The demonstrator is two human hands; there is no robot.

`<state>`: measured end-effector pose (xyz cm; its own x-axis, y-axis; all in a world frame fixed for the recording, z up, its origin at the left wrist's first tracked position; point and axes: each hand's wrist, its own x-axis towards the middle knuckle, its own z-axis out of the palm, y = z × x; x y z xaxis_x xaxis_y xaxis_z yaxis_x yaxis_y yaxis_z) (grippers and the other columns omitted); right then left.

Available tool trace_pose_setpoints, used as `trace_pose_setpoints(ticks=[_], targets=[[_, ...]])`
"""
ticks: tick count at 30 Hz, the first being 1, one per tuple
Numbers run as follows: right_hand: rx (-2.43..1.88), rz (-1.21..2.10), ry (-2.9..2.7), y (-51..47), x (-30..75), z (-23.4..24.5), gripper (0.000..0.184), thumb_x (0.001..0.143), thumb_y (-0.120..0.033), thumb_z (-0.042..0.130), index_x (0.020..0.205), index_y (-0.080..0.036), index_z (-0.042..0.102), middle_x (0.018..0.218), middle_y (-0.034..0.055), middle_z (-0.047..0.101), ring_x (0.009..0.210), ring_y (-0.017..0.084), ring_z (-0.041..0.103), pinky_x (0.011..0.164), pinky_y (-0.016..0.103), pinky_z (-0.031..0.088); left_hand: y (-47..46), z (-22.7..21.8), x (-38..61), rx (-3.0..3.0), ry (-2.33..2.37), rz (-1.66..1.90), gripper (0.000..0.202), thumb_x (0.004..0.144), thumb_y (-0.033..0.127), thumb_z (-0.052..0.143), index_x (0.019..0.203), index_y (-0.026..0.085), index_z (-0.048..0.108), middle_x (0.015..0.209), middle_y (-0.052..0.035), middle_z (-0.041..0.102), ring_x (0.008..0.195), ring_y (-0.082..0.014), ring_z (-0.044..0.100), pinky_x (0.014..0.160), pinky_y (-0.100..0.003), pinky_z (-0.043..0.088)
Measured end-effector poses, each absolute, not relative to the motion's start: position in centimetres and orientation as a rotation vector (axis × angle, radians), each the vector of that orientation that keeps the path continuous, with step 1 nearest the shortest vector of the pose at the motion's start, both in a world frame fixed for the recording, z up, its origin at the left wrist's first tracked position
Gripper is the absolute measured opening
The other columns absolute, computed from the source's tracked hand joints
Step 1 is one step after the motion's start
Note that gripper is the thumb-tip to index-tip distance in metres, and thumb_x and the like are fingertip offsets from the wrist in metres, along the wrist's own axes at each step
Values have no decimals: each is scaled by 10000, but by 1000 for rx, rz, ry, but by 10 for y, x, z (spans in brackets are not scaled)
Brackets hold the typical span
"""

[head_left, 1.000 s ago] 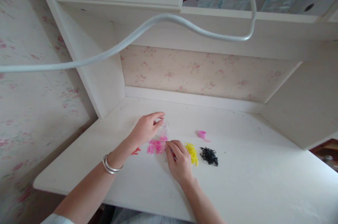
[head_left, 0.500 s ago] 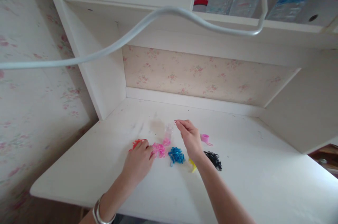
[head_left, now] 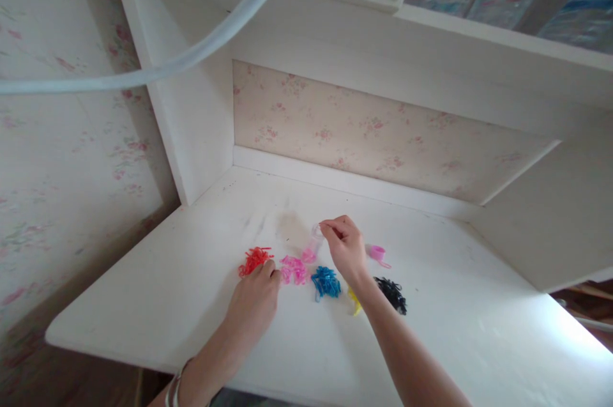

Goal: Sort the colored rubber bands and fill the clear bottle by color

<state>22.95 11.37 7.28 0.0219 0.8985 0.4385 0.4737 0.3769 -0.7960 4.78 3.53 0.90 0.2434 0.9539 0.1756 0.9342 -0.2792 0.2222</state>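
Note:
My right hand is pinched over the mouth of a small clear tube with pink in its lower part. A little red rubber band shows faintly at these fingertips. At the near edge of a heap of red rubber bands, my left hand has its fingers curled in; anything between them is hidden. To its right lie piles of pink rubber bands and blue rubber bands. The right wrist partly covers yellow bands, with black rubber bands beyond it.
A pink ring-shaped piece with a thin loop lies right of my right hand. The white desk has a raised back edge and side panels. A pale cable crosses the upper view; plastic bottles stand on the shelf above.
My right hand has come over the tube's mouth with the red band. My left hand has drawn back slightly, uncovering more of the red heap. The camera view has tilted and shifted.

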Motion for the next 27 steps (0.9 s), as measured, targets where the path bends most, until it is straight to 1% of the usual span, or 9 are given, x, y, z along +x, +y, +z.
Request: trace_pose_setpoints(ticks=[3,6,9,13,19,24,27], targets=[[-1253,525,-1588,114,229,73,199,809,-314,540,752,-215,703,771,7,567,620,122,492,578,257,377,35,11,45,2394,1876,487,271,897,118,327,874,191,587,938,-60,568,810,-197,586,653,-303,441],[-1254,541,-1526,116,229,74,199,802,-328,551,760,-214,708,787,13,578,658,133,515,601,261,391,37,12,44,2362,1897,564,276,923,161,313,894,202,584,971,-55,568,822,-191,584,695,-318,440],[-1260,546,-1493,117,229,76,198,795,-332,556,765,-215,714,779,13,582,672,140,528,606,266,397,39,15,46,2315,1887,654,286,940,211,306,907,208,589,1004,-60,572,877,-197,580,748,-336,433],[-1271,517,-1523,114,227,75,214,803,-315,536,794,-225,730,762,13,576,662,140,528,615,271,402,41,21,50,2192,1778,817,307,946,251,302,873,211,597,956,-52,584,872,-190,576,758,-332,428],[-1282,508,-1545,110,226,70,249,816,-337,522,875,-233,740,739,14,556,615,134,504,590,266,406,49,39,48,1941,1566,1084,279,919,324,388,830,204,623,824,-32,589,766,-160,575,700,-267,431],[-1260,460,-1484,98,231,69,251,839,-337,509,853,-219,730,749,14,564,637,131,523,581,255,399,58,58,48,1805,1492,1139,330,897,402,424,778,194,651,719,-1,560,666,-132,537,617,-234,404],[-1271,430,-1482,82,237,55,247,854,-330,498,850,-215,716,743,11,557,635,124,520,562,243,390,64,66,52,1742,1443,1173,352,887,431,429,771,188,655,713,0,569,666,-129,532,607,-226,405]])
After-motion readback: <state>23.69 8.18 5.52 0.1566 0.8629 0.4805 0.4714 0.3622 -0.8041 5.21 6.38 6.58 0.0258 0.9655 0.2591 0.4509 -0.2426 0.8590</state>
